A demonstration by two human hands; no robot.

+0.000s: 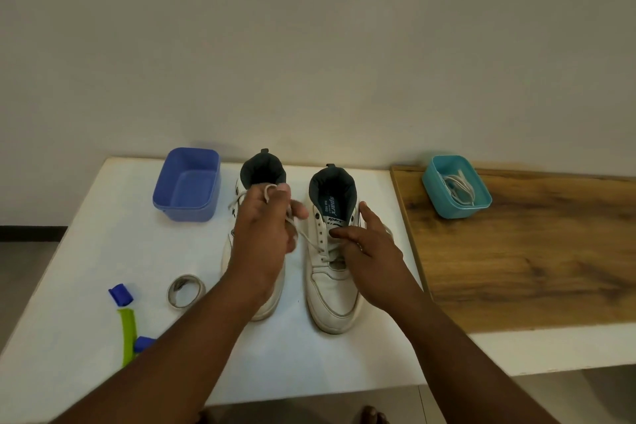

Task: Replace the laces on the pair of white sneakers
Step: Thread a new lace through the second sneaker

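Note:
Two white high-top sneakers stand side by side on the white table (103, 251), toes toward me. My left hand (265, 234) hovers over the left sneaker (272, 299) and grips a worn white lace (309, 239) that runs down to the eyelets of the right sneaker (330, 293). My right hand (370, 248) rests on the right sneaker's upper, thumb and forefinger spread over the tongue and eyelets. Most of the left sneaker is hidden behind my left hand.
An empty blue tub (187, 184) sits at the back left. A teal tub (456, 186) with white laces stands on the wooden board (533, 251) to the right. A tape roll (186, 291) and a green and blue tool (127, 323) lie at front left.

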